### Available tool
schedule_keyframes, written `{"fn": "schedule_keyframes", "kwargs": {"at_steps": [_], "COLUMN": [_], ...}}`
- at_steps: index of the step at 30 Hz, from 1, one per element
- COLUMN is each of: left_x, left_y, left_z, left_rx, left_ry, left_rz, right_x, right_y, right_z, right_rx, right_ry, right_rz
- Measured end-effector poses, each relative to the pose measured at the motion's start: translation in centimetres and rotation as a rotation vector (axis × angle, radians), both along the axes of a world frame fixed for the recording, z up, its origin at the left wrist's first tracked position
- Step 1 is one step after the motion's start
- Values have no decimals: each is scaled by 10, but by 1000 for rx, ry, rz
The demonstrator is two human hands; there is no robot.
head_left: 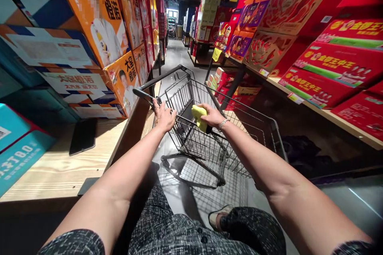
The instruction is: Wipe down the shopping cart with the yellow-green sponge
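A wire shopping cart (pixel 227 139) stands tilted in the aisle in front of me, its basket holding nothing that I can see. My left hand (pixel 164 116) grips the cart's rim near the black handle bar (pixel 143 95). My right hand (pixel 213 115) holds a yellow cloth (pixel 200 118) pressed against the cart's wire frame. A bracelet sits on my right wrist.
A wooden shelf (pixel 60 167) at left carries orange gift boxes (pixel 98 20), teal boxes (pixel 18 147) and a dark phone (pixel 83 136). Red gift boxes (pixel 326 67) fill the right shelf. The glossy aisle floor (pixel 176 53) runs ahead between the shelves.
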State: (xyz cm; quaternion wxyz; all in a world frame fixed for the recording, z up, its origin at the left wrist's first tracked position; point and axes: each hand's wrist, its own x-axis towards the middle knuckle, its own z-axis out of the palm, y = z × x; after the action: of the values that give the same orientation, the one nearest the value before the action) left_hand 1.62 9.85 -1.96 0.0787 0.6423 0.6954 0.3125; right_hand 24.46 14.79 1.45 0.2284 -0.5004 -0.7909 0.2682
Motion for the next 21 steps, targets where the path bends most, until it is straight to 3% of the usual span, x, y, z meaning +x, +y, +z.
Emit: {"fn": "schedule_keyframes", "kwargs": {"at_steps": [2, 6, 8, 12, 18, 21], "left_x": [-11, -25, -25, -16, -15, -23], "left_y": [14, 41, 50, 63, 77, 84], "left_z": [-1, 3, 4, 1, -4, -4], "left_rx": [-2, -33, -53, -98, -195, -241], "left_ry": [-14, -30, -17, -63, -142, -166], "left_rz": [10, 62, 99, 173, 264, 251], "right_x": [14, 26, 23, -3, -86, -119], "right_y": [-3, -5, 4, 45, 134, 165], "right_z": [-4, -16, -25, -40, -44, -62], "right_rx": [-60, -322, -318, -47, 414, 549], "right_ry": [-95, -212, -216, -164, -42, -40], "right_rz": [14, 246, 301, 273, 169, 139]}}
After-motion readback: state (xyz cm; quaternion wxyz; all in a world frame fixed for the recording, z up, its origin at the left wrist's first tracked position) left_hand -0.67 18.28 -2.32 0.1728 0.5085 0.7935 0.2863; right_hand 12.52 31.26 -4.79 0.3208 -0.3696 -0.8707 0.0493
